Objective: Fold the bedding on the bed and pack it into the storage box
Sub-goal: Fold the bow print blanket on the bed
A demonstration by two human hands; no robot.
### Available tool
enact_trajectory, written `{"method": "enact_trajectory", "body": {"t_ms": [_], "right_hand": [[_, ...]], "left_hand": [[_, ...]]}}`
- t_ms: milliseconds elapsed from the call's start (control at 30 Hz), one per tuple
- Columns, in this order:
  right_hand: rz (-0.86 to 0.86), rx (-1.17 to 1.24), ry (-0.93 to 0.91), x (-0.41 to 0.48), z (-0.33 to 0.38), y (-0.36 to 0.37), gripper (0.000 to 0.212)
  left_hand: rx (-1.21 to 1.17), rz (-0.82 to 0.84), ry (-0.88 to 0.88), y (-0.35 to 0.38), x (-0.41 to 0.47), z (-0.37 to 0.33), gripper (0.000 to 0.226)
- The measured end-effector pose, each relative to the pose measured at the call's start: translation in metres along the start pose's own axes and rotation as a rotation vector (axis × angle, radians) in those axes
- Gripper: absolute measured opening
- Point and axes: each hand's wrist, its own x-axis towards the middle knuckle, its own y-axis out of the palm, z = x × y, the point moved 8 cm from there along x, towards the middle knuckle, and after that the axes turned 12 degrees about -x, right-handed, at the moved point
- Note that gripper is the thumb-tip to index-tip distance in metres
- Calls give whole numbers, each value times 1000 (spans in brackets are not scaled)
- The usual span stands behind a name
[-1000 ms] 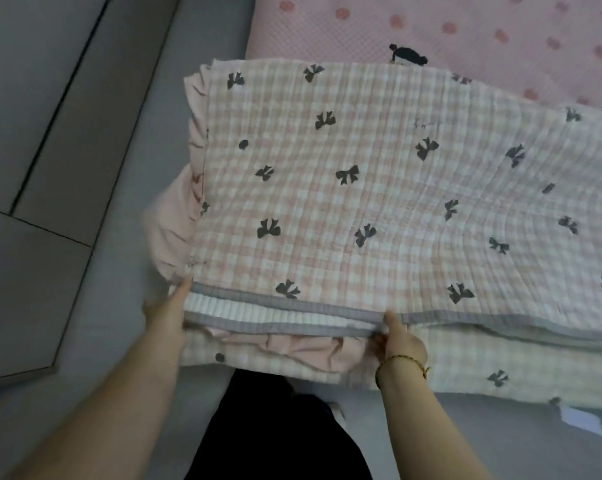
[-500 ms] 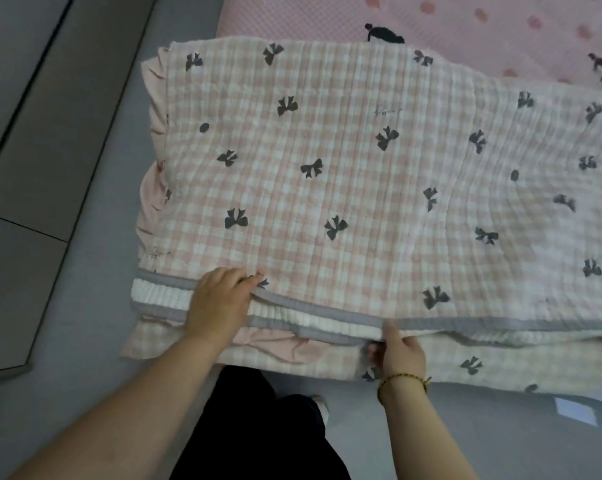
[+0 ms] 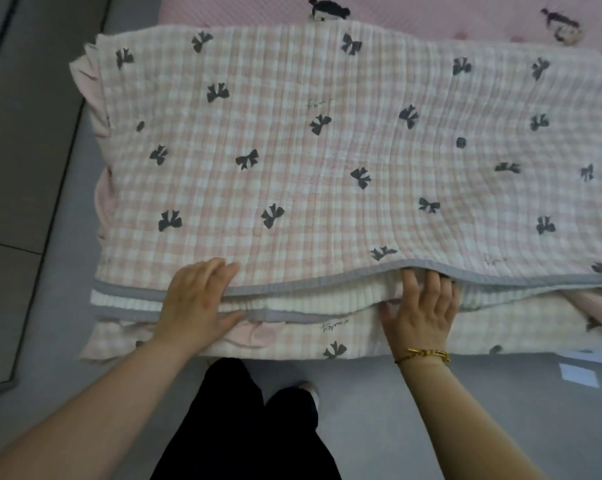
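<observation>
Pressing the folded quilt (image 3: 292, 150), the left hand (image 3: 197, 303) lies flat; the right hand (image 3: 422, 311), fingers straight, hides its tips under the top layer.

It is a bedroom in a home: a bed (image 3: 230, 8) with a pink cartoon sheet (image 3: 431, 19), a bow-print quilt (image 3: 327, 150), grey floor (image 3: 431, 427).

grey floor (image 3: 413, 420) — dark panels (image 3: 22, 174) left, white paper scraps (image 3: 580, 374) right

Folded quilt (image 3: 327, 161) on bed (image 3: 413, 15)
</observation>
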Motion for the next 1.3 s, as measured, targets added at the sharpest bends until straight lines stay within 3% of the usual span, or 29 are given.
{"method": "enact_trajectory", "body": {"t_ms": [167,267,433,600,733,833,967,1100,1200,1300], "right_hand": [[-197,70,-134,-3,0,-18,37],[-233,144,-278,-21,22,-32,29],[-81,77,-233,0,51,-13,76],[-24,184,-150,48,54,-22,45],[99,58,-84,45,-22,-6,40],[58,99,-29,43,-76,-10,17],[-85,214,-6,30,-94,-38,21],[119,175,-110,-27,-84,-3,31],[194,109,104,-46,-93,11,36],[237,241,613,-55,-122,12,35]], "left_hand": [[-12,55,82,14,13,-27,70],[-59,-41,81,4,23,-33,23],[-191,-83,24,-31,21,-41,41],[-145,-129,156,-55,19,-48,35],[-133,-171,197,-58,12,-45,32],[-154,-170,191,-58,4,-45,34],[-183,-153,167,-51,-12,-47,35],[-78,25,134,-6,-29,-46,26],[-70,160,-8,20,-23,-39,65],[-131,201,5,32,-20,-55,87]]}}
